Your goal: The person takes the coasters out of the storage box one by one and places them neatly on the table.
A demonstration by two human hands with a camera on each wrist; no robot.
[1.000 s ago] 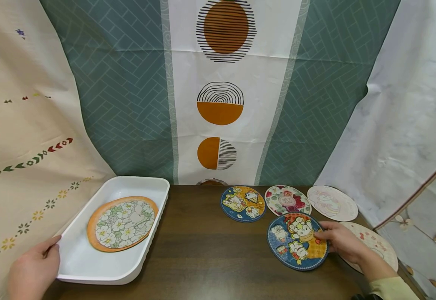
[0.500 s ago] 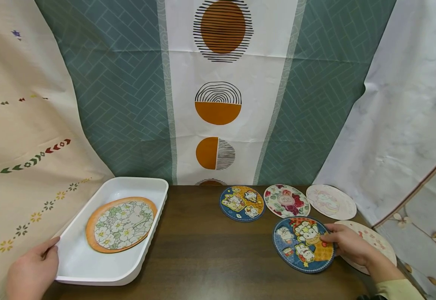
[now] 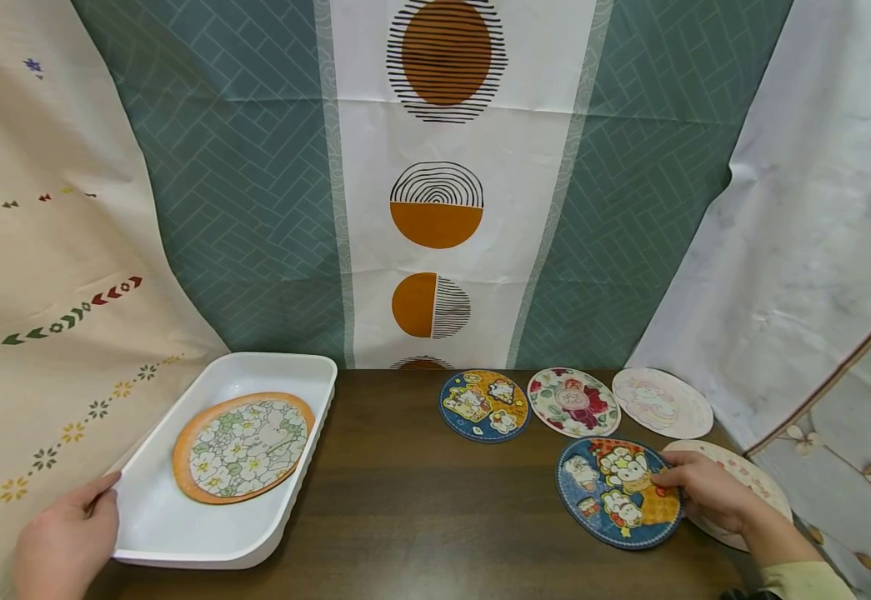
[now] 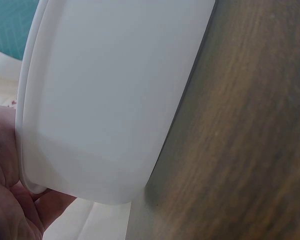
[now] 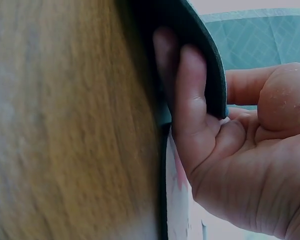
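My right hand (image 3: 708, 492) pinches the right edge of a round blue and orange coaster-like mat (image 3: 593, 500) with cartoon figures. In the right wrist view the mat's dark underside (image 5: 210, 65) shows, fingers beneath it and thumb on the other face; it is lifted off the wood. A pale round mat (image 3: 768, 487) lies partly hidden behind this hand. At the left, my left hand (image 3: 67, 537) grips the near left rim of a white tray (image 3: 172, 525). Inside the tray lie a floral round mat (image 3: 247, 450) and an orange one (image 3: 187, 462) mostly covered by it.
At the table's back right lie another blue and orange mat (image 3: 483, 407), a rose-patterned mat (image 3: 573, 402) and a pale pink mat (image 3: 663, 403). Hanging cloths border the brown table (image 3: 405, 500): a green and white one (image 3: 255, 208) behind, others at both sides.
My right hand has moved the blue and orange mat a little to the right and nearer to me. My left hand stays at the tray rim.
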